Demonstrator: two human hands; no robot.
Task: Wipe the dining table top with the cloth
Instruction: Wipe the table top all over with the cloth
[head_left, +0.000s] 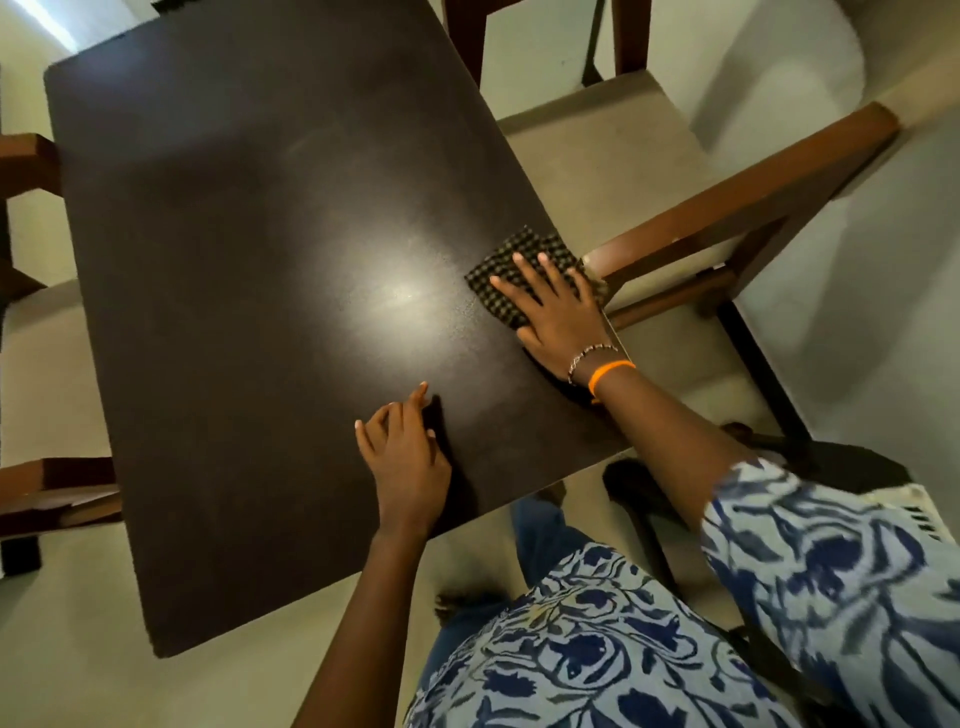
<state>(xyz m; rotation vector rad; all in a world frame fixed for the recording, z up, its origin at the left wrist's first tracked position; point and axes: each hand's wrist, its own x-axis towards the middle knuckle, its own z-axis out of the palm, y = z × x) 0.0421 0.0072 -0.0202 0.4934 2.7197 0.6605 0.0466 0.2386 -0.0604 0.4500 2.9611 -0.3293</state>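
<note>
The dark brown dining table top (249, 270) fills the middle of the head view, with a bright light reflection near its centre. A dark checked cloth (511, 260) lies flat at the table's right edge. My right hand (558, 312) presses down on the cloth with fingers spread; part of the cloth is hidden under the palm. My left hand (405, 457) rests on the bare table near the front edge, fingers loosely bent and holding nothing.
A wooden chair (727, 208) with a beige seat stands close against the table's right side. More chair parts show at the left (31, 156) and at the far end (628, 36). The floor is pale tile.
</note>
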